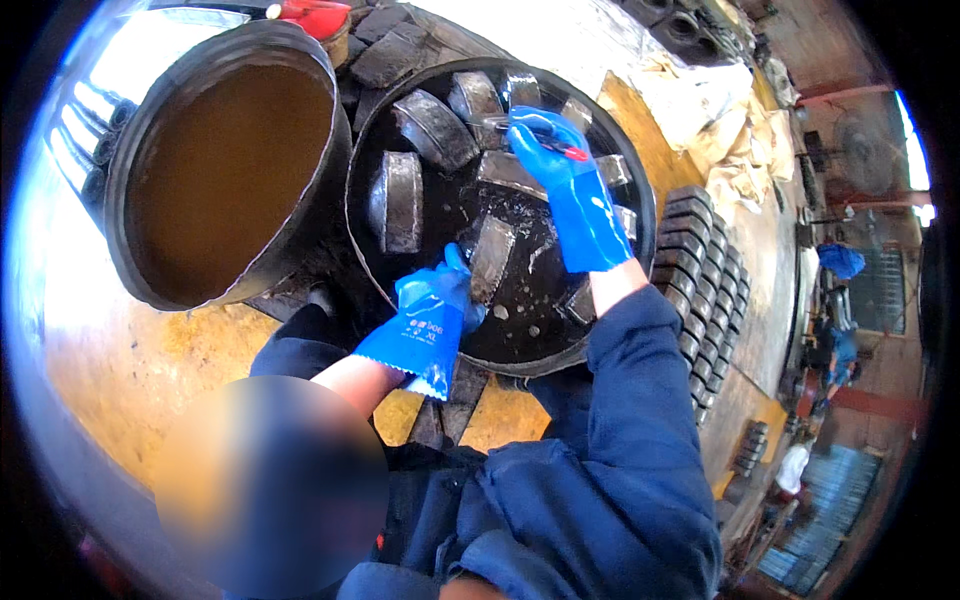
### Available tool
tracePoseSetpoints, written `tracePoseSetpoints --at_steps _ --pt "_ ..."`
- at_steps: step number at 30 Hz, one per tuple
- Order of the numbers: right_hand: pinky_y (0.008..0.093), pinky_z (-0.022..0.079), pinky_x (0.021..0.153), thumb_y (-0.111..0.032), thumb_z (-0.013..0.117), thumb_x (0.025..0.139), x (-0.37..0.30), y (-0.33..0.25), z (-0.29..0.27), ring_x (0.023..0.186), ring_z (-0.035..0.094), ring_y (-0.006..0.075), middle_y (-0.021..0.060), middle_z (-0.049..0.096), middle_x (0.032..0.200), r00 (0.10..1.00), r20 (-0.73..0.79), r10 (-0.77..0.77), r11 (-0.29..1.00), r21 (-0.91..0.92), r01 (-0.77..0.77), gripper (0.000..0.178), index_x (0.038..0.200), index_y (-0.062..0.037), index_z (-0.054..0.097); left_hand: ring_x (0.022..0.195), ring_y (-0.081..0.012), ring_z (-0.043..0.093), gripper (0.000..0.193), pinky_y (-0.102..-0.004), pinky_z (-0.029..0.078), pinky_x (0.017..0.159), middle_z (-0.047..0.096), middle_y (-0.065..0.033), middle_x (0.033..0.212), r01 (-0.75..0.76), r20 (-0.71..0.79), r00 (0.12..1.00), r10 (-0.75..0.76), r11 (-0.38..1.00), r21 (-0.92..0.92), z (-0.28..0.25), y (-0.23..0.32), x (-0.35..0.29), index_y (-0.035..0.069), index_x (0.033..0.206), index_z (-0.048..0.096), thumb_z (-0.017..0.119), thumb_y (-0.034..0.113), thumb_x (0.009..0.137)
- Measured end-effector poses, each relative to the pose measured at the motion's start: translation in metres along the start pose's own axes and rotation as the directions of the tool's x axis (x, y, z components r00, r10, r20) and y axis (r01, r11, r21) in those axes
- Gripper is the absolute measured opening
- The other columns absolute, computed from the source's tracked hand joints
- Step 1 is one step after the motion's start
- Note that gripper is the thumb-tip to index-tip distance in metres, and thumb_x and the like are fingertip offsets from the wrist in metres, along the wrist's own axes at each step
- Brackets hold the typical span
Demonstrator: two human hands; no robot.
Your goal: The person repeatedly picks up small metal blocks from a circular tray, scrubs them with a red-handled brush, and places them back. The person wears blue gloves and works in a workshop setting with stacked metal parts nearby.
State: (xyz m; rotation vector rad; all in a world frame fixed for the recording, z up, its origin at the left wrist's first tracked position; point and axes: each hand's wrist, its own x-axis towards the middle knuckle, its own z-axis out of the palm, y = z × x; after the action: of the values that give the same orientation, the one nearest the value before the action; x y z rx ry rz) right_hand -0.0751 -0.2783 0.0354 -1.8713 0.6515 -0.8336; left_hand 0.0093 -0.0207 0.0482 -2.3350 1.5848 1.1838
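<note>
Both hands wear blue rubber gloves. My left hand (440, 295) grips the lower end of a dark, wet metal block (493, 258) that stands in a round black tub (357, 240). Above the far right part of the tub, my right hand (545, 150) is closed around a slim tool with a red part on its handle (572, 153). Its thin end points left, and its exact kind cannot be made out. Several other thick, curved metal blocks (437, 130) lie around the inside of the tub, with dark liquid and some pale flecks among them.
A large drum of brown liquid (235, 180) stands left of the tub. A red container (315, 17) sits behind them. Rows of stacked dark blocks (700, 290) stand to the right, near crumpled pale sheeting (725, 130). A person in blue (843, 350) is far off at right.
</note>
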Motion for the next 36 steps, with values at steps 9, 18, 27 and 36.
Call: tracePoseSetpoints --at_steps 9,18,27,36 --pt "0.0292 0.059 0.084 -0.016 0.08 0.089 0.122 0.044 0.04 0.085 0.073 0.0141 0.0068 0.079 0.092 0.99 -0.027 0.136 0.948 -0.287 -0.138 0.016 0.1 -0.0042 0.079 0.107 -0.0365 0.075 0.109 -0.0507 0.061 0.086 0.074 -0.0225 0.12 0.029 -0.105 0.994 -0.034 0.998 -0.047 0.01 -0.004 -0.003 -0.002 0.161 0.029 0.08 0.052 0.081" --pt "0.0304 0.058 0.079 -0.023 0.079 0.092 0.104 0.048 0.027 0.083 0.071 0.0119 0.0039 0.079 0.091 0.987 -0.009 0.158 0.945 -0.29 -0.154 0.018 0.099 -0.0067 0.079 0.102 -0.0374 0.077 0.094 -0.0515 0.062 0.083 0.075 -0.0221 0.117 0.002 -0.087 0.996 -0.006 0.999 -0.052 0.002 -0.004 -0.005 0.001 0.148 0.039 0.08 0.053 0.081" --pt "0.0298 0.059 0.082 -0.016 0.076 0.093 0.032 -0.016 -0.02 0.087 0.069 0.0088 0.0041 0.078 0.096 0.893 0.325 0.312 0.91 -0.373 -0.183 0.016 0.104 -0.0049 0.078 0.104 -0.0377 0.077 0.096 -0.0542 0.061 0.086 0.075 -0.0207 0.121 0.013 -0.098 0.995 -0.019 0.998 -0.06 0.005 -0.002 0.001 0.001 0.151 0.037 0.08 0.051 0.082" --pt "0.0329 0.06 0.078 -0.019 0.078 0.09 0.045 0.033 0.008 0.084 0.076 0.0169 0.0109 0.08 0.093 0.996 -0.078 -0.04 0.92 -0.393 0.006 0.016 0.097 -0.0052 0.08 0.106 -0.038 0.076 0.097 -0.0552 0.06 0.087 0.074 -0.0203 0.123 -0.013 -0.024 1.0 0.013 1.0 -0.016 0.013 0.003 0.008 0.001 0.151 0.036 0.079 0.055 0.082"
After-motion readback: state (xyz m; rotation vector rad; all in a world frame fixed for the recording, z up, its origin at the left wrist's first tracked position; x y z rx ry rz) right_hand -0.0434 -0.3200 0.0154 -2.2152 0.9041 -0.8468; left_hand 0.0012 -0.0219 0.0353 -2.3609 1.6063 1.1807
